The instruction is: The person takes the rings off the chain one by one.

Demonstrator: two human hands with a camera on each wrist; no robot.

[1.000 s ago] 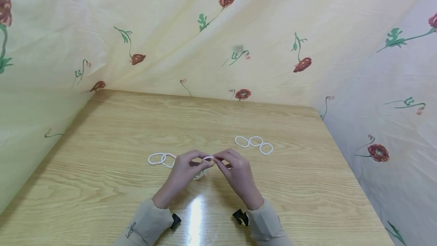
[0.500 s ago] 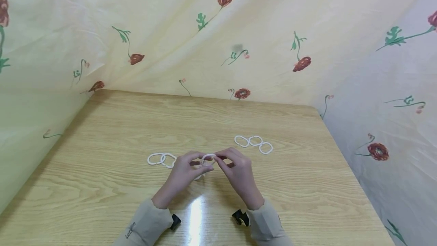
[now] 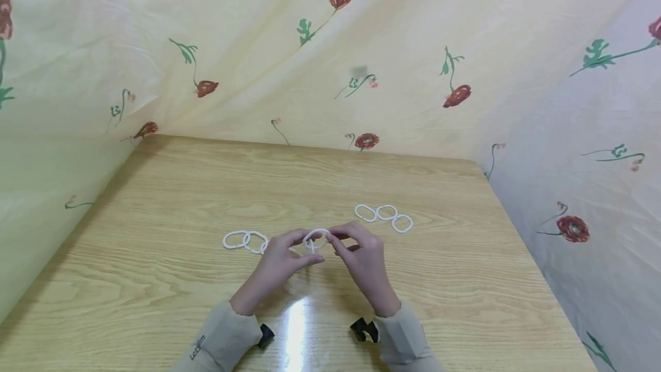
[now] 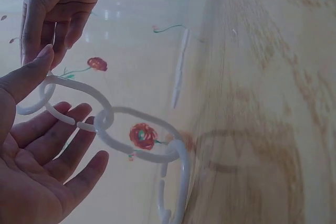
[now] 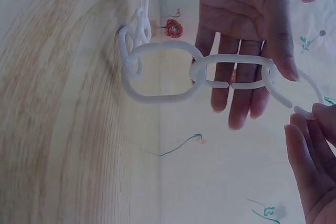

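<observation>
Both hands meet low over the middle of the wooden table (image 3: 155, 303). Between them is a white plastic oval ring (image 3: 316, 239), the end link of a chain of white rings (image 5: 157, 72). My left hand (image 3: 306, 250) holds the chain near that end, thumb (image 4: 29, 74) on top and fingers (image 5: 236, 98) spread behind the links. My right hand (image 3: 337, 240) pinches the end ring (image 5: 294, 85) at its split, where a small gap shows. The rest of the chain (image 3: 245, 240) trails left onto the table.
Three loose white rings (image 3: 383, 215) lie in a row on the table to the right of the hands. A pale flowered sheet (image 3: 361, 45) hangs close behind the table and along both sides. Beige sleeves (image 3: 217, 340) cover both forearms.
The end ring, seen edge-on before, has turned so that its oval now faces up. Both hands stayed in almost the same place.
</observation>
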